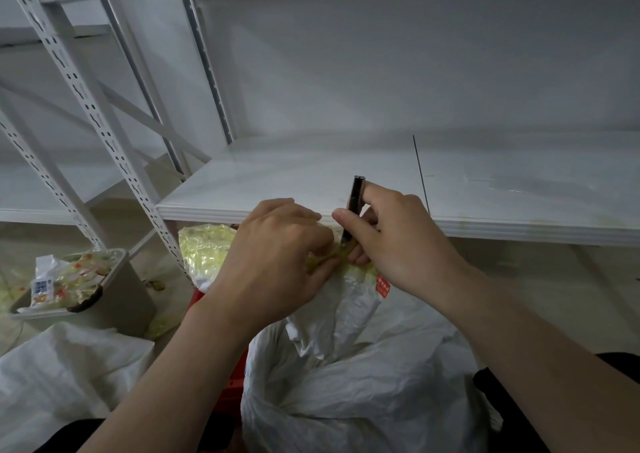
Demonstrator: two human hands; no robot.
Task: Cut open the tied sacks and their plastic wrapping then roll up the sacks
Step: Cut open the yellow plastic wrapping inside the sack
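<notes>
Head cam looks down at both hands working dead center of the frame, right in front of the white shelf (277, 189) edge. The left hand (277, 262) is curled, pinching the yellowish tie (323, 260) at the neck of the sack (346, 376). The right hand (401, 244) is wrapped round a dark cutter (356, 196), thumb along its side. The handle sticks up and the blade end points down at the tie, just beside the left fingertips. Can't really tell if the blade is actually touching the tie, since that bit is small and partly hidden by fingers.

The sack is white and crumpled and fills the lower middle of the frame between the forearms. It has a red label (382, 289) near its neck, just under the right hand. A red thing (235, 386) peeks out from under its left side, no idea what it is.

A second sack (69, 369) lies in the lower left. Above that, left of center, there's a beige bin (128, 296) stuffed with crumpled clear wrap (69, 279). Another wad of yellowish plastic (207, 248) sits below the shelf edge, just left of the left hand.
</notes>
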